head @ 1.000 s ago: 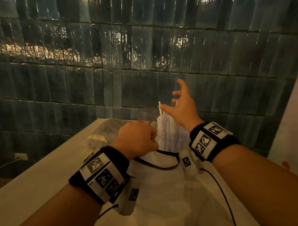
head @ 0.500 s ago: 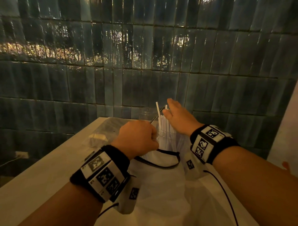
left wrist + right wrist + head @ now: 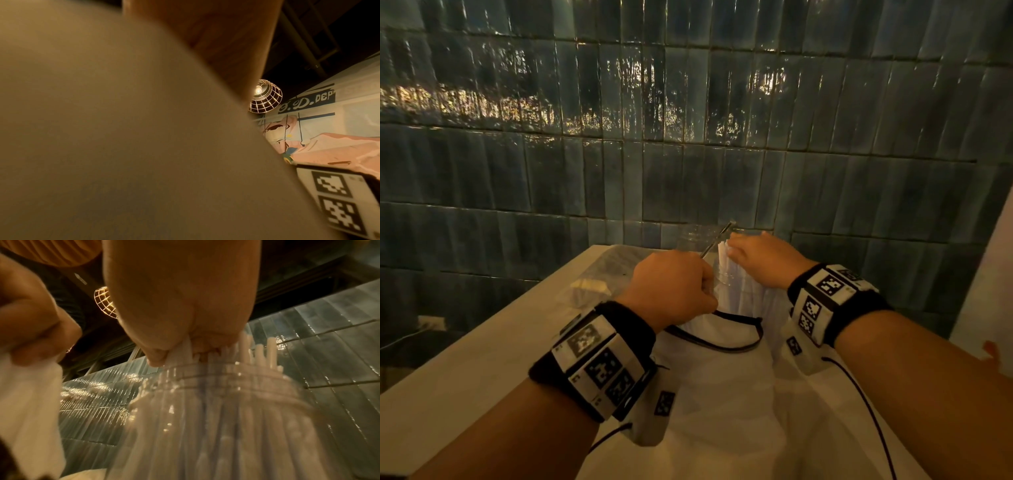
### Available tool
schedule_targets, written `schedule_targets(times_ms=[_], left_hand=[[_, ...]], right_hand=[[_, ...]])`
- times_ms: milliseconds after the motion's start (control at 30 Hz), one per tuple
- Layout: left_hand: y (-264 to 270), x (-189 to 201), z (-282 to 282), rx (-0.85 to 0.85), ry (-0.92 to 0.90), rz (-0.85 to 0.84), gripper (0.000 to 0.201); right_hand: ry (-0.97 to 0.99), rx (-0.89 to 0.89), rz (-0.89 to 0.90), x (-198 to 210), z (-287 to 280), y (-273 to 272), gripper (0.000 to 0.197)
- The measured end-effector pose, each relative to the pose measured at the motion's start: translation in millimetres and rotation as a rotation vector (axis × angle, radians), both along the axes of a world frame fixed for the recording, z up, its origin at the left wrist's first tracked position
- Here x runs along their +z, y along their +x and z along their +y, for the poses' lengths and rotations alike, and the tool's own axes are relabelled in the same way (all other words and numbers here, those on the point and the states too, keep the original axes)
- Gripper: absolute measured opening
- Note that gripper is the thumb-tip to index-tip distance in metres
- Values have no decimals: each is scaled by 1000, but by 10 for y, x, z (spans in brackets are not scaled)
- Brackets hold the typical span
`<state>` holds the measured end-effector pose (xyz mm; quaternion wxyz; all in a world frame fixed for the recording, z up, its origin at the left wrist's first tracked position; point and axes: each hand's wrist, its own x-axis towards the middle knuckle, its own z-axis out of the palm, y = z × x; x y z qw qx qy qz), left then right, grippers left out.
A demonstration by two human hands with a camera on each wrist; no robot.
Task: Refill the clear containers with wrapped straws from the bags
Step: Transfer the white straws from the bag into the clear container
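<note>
The wrapped straws stand upright and packed tight in a clear container, filling the lower right of the right wrist view, their white tips poking above its ribbed rim; in the head view the same container sits just above centre frame, at the far end of a pale counter, close to the dark glossy tiled wall that takes up the whole upper half; a white bag with a dark drawstring spreads across the lower middle of the head view, between the two forearms, its mouth just below the container; a crumpled clear plastic bag lies on the counter at left of centre, with something pale inside that I cannot make out.

The right hand, right of centre in the head view, lies palm-down over the straw tops; the right wrist view shows its fingertips pressed onto the tips of the straws, with one straw seeming to pass between thumb and finger, though whether it is pinched I cannot tell; the left hand, at centre, is curled into a fist around the bunched white bag material at the container's left side; a thin dark stick rises slantwise from behind that fist, and what it is I cannot tell; the left wrist view is almost wholly blocked by blurred pale cloth.

Both wrists wear black bands with printed square markers; a wire pendant lamp glows at right of centre in the left wrist view.
</note>
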<state>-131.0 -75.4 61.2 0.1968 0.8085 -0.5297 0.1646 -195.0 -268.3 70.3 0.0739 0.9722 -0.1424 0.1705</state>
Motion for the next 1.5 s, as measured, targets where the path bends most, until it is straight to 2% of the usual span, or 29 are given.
schedule_targets(times_ms=[100, 200, 333, 500, 567, 633, 700, 800, 867, 1000, 1033, 1200, 1333, 1500], left_hand=[[-11, 6, 4, 2, -3, 3, 28], [-30, 8, 25, -13, 4, 6, 28], [-48, 13, 28, -1, 5, -10, 26], [-29, 3, 35, -2, 4, -13, 26], [-25, -3, 36, -2, 6, -14, 26], [-18, -4, 36, 1, 7, -19, 27], [-3, -1, 37, 3, 9, -24, 29], [10, 4, 28, 14, 20, -34, 30], [10, -2, 19, 29, 23, -48, 30], [20, -20, 24, 57, -2, -91, 35], [22, -20, 28, 62, -5, -100, 36], [-5, -4, 36, 90, 1, -149, 35], [0, -20, 41, 80, -7, -124, 33], [-15, -16, 82, 51, -13, -68, 25]], right_hand=[[159, -44, -4, -3, 5, -4, 54], [166, -65, 17, 1, 24, 24, 63], [98, -30, 44, -2, 23, 128, 55], [30, -1, -75, -89, 53, 216, 32], [-2, 9, -110, -104, 55, 214, 28], [89, 10, -138, -57, 83, 163, 30], [156, 15, -134, 20, 143, 73, 39], [116, 52, -156, 112, 323, -132, 48], [131, 113, -210, 134, 477, -272, 42], [228, 209, -257, 96, 772, -500, 11], [266, 212, -248, 72, 827, -541, 8], [459, 172, -165, -133, 932, -595, 8], [556, 153, -133, -301, 932, -523, 14], [679, 270, -131, -459, 967, -460, 22]])
